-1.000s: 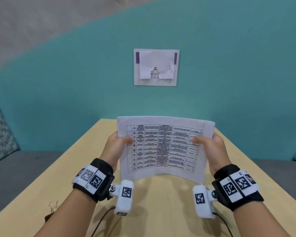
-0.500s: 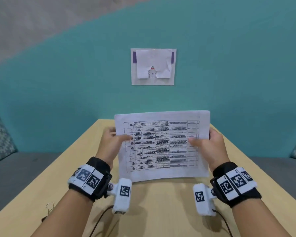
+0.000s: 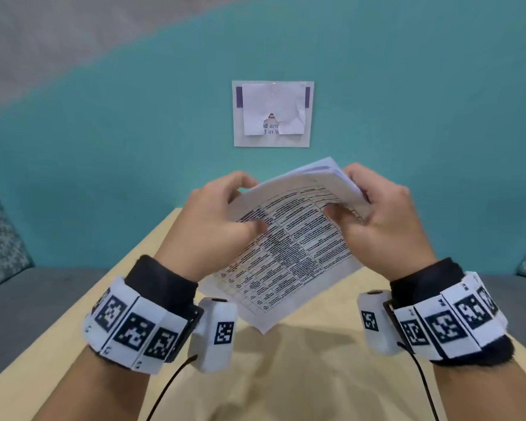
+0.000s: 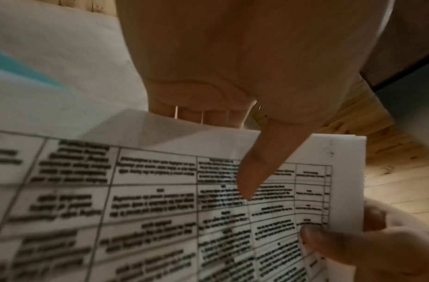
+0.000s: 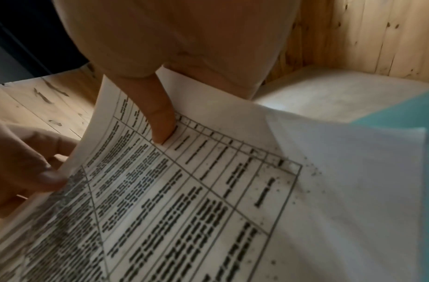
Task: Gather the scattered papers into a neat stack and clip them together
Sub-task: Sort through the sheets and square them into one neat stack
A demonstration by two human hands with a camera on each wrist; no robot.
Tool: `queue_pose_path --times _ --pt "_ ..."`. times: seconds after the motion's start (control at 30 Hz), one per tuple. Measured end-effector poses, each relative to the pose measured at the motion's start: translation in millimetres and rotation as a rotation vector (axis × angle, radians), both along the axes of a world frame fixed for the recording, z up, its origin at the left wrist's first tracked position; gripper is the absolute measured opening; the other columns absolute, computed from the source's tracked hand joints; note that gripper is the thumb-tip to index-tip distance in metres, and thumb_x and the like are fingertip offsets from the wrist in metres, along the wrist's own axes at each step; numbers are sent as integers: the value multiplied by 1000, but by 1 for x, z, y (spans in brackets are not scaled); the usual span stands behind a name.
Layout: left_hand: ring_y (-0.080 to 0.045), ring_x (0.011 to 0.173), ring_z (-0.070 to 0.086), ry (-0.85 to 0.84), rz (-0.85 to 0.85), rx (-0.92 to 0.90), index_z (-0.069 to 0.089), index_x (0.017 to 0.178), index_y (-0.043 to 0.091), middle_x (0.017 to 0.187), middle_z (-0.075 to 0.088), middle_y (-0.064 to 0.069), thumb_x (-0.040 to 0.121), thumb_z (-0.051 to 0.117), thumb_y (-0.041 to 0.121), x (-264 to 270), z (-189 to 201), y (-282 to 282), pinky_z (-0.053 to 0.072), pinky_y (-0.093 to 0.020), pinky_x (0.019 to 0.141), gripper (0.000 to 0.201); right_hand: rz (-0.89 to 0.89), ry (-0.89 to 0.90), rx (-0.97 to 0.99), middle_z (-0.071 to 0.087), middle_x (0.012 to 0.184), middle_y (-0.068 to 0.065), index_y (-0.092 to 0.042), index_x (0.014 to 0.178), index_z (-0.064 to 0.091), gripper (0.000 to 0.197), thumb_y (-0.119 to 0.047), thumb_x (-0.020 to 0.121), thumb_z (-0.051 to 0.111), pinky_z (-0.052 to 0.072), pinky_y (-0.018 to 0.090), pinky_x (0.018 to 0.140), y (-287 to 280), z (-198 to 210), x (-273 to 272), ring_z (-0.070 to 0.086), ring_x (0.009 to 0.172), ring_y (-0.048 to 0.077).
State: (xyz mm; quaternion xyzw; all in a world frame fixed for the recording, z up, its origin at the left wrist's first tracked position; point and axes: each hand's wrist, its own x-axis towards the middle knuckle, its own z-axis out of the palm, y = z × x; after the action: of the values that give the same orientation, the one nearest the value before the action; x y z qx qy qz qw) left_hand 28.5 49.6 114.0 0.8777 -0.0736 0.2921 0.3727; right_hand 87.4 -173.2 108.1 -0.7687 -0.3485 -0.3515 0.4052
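Note:
A stack of white papers [image 3: 289, 250], its top sheet printed with a table, hangs tilted in the air above the wooden table [image 3: 286, 375], one corner pointing down. My left hand [image 3: 237, 205] pinches its upper left edge, thumb on the printed face and fingers behind. At the upper right corner my right hand [image 3: 356, 196] grips it, where the sheets fan apart slightly. In the left wrist view the left thumb [image 4: 254, 167] lies on the papers [image 4: 148, 200]. The right wrist view shows the right thumb [image 5: 160, 122] pressing the papers [image 5: 208, 190]. No clip is in view.
A teal wall stands behind the table, with a paper sign [image 3: 272, 113] stuck on it. Grey benches [image 3: 43, 299] with patterned cushions [image 3: 0, 226] flank the table on both sides. Black cables [image 3: 170, 387] trail from the wrist cameras over the near tabletop.
The stack stood upright and level between my hands; it is now turned diagonal with a corner down. Both hands have moved up and closer together near its top edge.

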Motion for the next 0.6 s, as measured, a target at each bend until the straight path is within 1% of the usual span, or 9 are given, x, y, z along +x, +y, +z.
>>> queue_pose_path --times 0.1,0.17,0.2,0.3,0.37,0.4,0.47,0.53,0.6 --pt "-15 58 54 -71 20 4 75 80 20 62 64 3 82 80 12 3 -1 3 42 -31 56 10 0 -18 37 63 73 -5 -17 87 64 22 0 77 75 48 37 68 2 -1 0 56 70 22" --pt "-11 54 43 -124 51 -26 74 76 17 57 55 -1 79 81 11 7 -4 5 34 -30 53 10 -78 -61 100 69 97 -6 -18 104 68 31 -10 77 80 49 37 86 2 -4 4 61 94 18" --pt "-11 54 42 -141 53 -61 73 75 16 56 54 -1 78 81 12 10 -5 7 33 -30 53 9 -143 -75 137 66 115 -5 -19 118 65 47 -17 75 83 45 35 98 2 -6 8 57 111 17" --pt "-15 63 55 -157 17 -281 76 78 18 70 71 -11 75 82 12 17 -8 12 45 -31 63 9 -218 64 326 41 149 -5 -22 150 36 98 -31 69 90 27 31 117 1 -14 21 36 139 12" --pt "-17 74 67 -160 -27 -469 78 83 23 85 80 -10 78 82 -1 19 -9 13 55 -34 74 24 -113 348 517 36 155 -1 -27 156 23 113 -27 66 92 27 36 118 1 -20 29 34 142 11" --pt "-15 77 71 -157 -56 -553 78 88 22 86 81 -4 80 80 -6 21 -11 13 58 -30 76 29 -7 523 600 43 151 1 -29 155 23 111 -23 67 91 34 40 114 0 -23 31 42 139 15" --pt "-7 79 74 -137 -100 -688 77 95 18 85 82 6 82 77 -8 24 -16 12 58 -19 74 29 215 802 627 69 127 0 -23 145 45 83 -14 72 85 47 40 95 -3 -28 35 64 116 21" --pt "-4 79 75 -123 -104 -758 77 98 17 85 81 9 83 76 -7 30 -23 12 57 -16 73 28 276 833 554 79 103 0 -15 118 67 41 -2 80 77 53 35 79 -2 -32 37 72 94 19" --pt "-5 79 75 -124 -77 -796 77 100 16 87 81 8 84 76 -6 38 -32 14 58 -18 74 27 227 737 546 79 98 1 -14 103 72 27 4 83 74 57 29 74 3 -36 38 74 84 13"
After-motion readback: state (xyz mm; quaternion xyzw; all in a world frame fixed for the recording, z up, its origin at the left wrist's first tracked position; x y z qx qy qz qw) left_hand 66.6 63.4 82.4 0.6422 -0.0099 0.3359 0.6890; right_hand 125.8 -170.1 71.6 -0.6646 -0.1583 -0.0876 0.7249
